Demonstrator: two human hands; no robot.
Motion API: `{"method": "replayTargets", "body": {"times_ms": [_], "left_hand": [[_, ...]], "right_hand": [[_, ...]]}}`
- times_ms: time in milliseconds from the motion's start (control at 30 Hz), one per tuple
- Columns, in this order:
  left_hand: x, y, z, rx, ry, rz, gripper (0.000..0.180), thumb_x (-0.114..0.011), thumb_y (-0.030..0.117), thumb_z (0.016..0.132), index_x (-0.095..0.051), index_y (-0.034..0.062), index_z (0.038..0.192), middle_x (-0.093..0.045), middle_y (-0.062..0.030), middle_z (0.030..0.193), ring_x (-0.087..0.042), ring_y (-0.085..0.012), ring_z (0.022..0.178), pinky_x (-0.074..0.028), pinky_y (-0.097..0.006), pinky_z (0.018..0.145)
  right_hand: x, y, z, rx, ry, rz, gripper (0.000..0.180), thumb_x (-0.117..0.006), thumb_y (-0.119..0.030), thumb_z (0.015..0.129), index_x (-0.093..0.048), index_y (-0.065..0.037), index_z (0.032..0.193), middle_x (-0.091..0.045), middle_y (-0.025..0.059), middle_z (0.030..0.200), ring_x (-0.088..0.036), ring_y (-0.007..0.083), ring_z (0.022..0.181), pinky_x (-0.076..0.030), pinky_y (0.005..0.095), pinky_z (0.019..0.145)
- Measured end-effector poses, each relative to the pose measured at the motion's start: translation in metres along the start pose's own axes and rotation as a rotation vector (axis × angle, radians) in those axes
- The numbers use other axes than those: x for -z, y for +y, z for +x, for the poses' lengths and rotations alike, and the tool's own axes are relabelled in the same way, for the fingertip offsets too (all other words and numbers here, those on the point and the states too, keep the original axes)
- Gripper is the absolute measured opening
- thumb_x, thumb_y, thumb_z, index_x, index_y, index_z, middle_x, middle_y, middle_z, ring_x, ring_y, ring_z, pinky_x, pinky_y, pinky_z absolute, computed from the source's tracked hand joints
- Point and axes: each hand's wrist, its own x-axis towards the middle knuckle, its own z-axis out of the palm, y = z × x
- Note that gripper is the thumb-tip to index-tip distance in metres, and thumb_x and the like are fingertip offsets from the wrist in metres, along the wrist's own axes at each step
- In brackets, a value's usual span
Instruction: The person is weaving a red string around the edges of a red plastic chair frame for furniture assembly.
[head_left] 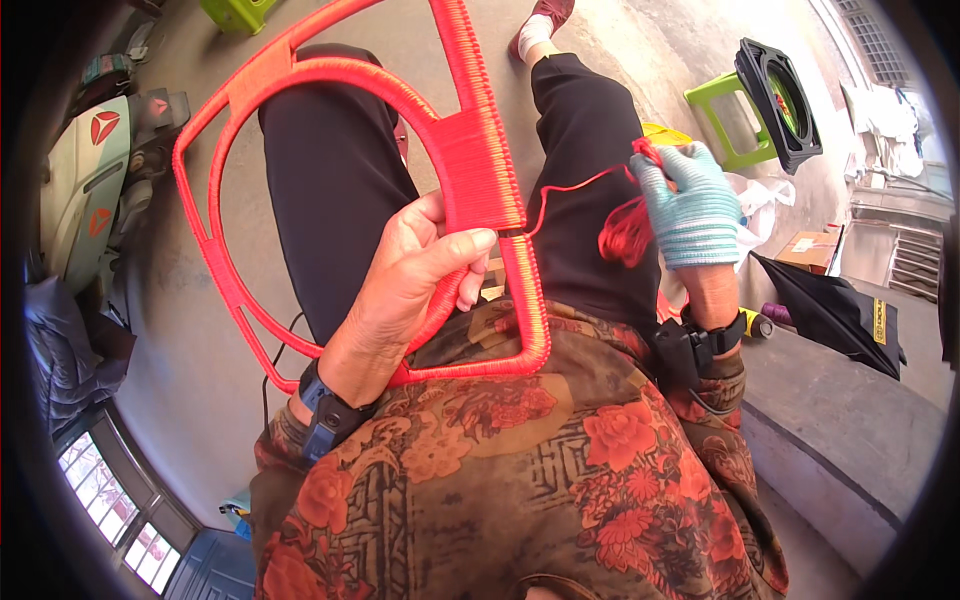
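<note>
Two hands work a red wrapped frame (330, 180) — the bare left hand (415, 290) clamps its bar, the gloved right hand (690, 205) beside it pinches red cord (625, 232); keeping the cord taut would likely wrap it evenly.

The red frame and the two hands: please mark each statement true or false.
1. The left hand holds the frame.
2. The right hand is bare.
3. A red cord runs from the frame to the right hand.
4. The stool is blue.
1. True: the left hand grips the frame.
2. False: the right hand wears a light blue glove.
3. True: the cord leads to it.
4. False: the stool is green.
</note>
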Motion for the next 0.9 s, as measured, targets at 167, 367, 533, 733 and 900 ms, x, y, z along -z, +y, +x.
{"method": "replayTargets", "body": {"times_ms": [167, 367, 533, 733, 900], "left_hand": [[0.004, -0.003, 0.000, -0.013, -0.038, -0.138, 0.035, -0.069, 0.026, 0.096, -0.058, -0.0006, 0.115, -0.064, -0.0067, 0.086, -0.061, -0.0115, 0.061, -0.050, -0.023, 0.051], [0.001, -0.003, -0.006, 0.010, 0.068, -0.087, 0.028, -0.078, 0.024, 0.090, -0.066, 0.0018, 0.103, -0.066, -0.0036, 0.082, -0.063, -0.0116, 0.065, -0.052, -0.024, 0.056], [0.000, 0.005, -0.009, 0.074, -0.032, 0.032, 0.031, -0.080, 0.011, 0.083, -0.067, 0.0005, 0.109, -0.070, -0.0044, 0.091, -0.065, -0.0115, 0.071, -0.051, -0.023, 0.058], [-0.003, 0.007, -0.017, 0.109, -0.016, 0.015, 0.041, -0.075, -0.005, 0.081, -0.063, -0.0033, 0.120, -0.071, -0.0088, 0.110, -0.069, -0.0148, 0.098, -0.057, -0.030, 0.087], [-0.002, 0.003, -0.012, 0.057, -0.044, 0.053, 0.047, -0.080, -0.003, 0.078, -0.061, -0.0027, 0.122, -0.071, -0.0078, 0.107, -0.069, -0.0153, 0.099, -0.057, -0.030, 0.088]], "right_hand": [[0.011, -0.042, -0.007, 0.353, 0.249, 0.200, 0.044, -0.071, 0.005, 0.072, -0.073, -0.006, 0.114, -0.068, 0.0109, 0.096, -0.068, 0.0260, 0.081, -0.055, 0.0362, 0.071], [0.008, -0.075, -0.017, 0.618, -0.177, 0.226, 0.029, -0.069, -0.007, 0.079, -0.070, -0.008, 0.108, -0.070, 0.0056, 0.101, -0.068, 0.0206, 0.079, -0.054, 0.0323, 0.071], [-0.004, -0.066, -0.016, -0.470, -0.603, 1.169, 0.015, -0.055, -0.008, 0.098, -0.063, -0.001, 0.108, -0.066, 0.0050, 0.092, -0.064, 0.0104, 0.074, -0.053, 0.0256, 0.070], [-0.021, -0.054, -0.018, -0.391, -1.185, 1.042, 0.037, -0.062, -0.017, 0.100, -0.058, -0.001, 0.132, -0.068, 0.0040, 0.083, -0.062, 0.0091, 0.058, -0.051, 0.0230, 0.051], [-0.018, -0.038, -0.021, -0.516, -0.817, 1.143, 0.020, -0.061, -0.021, 0.097, -0.068, -0.004, 0.106, -0.068, 0.0030, 0.082, -0.063, 0.0079, 0.058, -0.049, 0.0216, 0.052]]}}
